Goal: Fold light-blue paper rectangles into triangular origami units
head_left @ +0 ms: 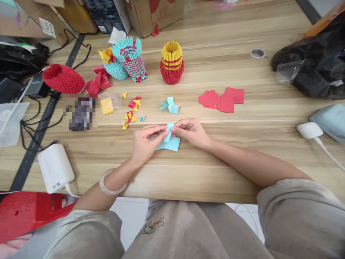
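A white power bank (56, 168) lies on the left of the desk (205, 180), near a red stool (18, 212); a black bag (315, 64) sits right, a cardboard box (155, 16) at the back.

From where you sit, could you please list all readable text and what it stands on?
"13025" (likely): white paper label on the brown cardboard box, upper left.
Too blurred to read: red print on the tan cardboard carton.
Too small to read: pale print on the dark rectangular box.

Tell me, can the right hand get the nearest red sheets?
Probably yes: nothing seems to stand between the right hand and the red sheets, though that hand is pinching blue paper.
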`<action>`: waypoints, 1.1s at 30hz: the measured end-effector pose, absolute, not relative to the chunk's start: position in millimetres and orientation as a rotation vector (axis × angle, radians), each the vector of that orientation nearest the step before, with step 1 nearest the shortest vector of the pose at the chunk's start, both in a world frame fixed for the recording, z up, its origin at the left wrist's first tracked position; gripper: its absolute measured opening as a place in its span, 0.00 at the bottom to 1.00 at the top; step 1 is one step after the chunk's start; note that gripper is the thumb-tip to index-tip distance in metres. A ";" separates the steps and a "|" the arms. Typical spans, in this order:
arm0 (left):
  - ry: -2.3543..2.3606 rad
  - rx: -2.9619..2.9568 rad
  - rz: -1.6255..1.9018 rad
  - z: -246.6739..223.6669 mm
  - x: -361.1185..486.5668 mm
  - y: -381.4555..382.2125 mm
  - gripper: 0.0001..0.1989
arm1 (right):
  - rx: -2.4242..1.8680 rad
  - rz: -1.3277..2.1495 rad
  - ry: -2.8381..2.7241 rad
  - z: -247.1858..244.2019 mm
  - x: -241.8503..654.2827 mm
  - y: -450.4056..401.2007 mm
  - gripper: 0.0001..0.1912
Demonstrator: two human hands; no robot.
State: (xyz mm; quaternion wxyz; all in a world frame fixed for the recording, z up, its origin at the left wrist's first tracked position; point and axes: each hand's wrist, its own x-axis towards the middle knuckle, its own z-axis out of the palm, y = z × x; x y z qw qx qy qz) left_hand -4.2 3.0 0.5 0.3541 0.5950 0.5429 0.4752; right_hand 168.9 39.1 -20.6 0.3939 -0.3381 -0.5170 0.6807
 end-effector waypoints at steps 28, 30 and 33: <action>1.405 1.584 1.191 -0.9 -6.3 1.5 0.07 | -0.867 1.563 -1.324 -21.9 168.4 39.8 0.16; 1.398 1.599 1.217 -0.4 -6.3 1.2 0.07 | -0.857 1.576 -1.338 -21.4 168.5 39.5 0.16; 1.388 1.623 1.251 -0.7 -6.2 1.2 0.06 | -0.831 1.635 -1.383 -21.7 168.5 38.8 0.17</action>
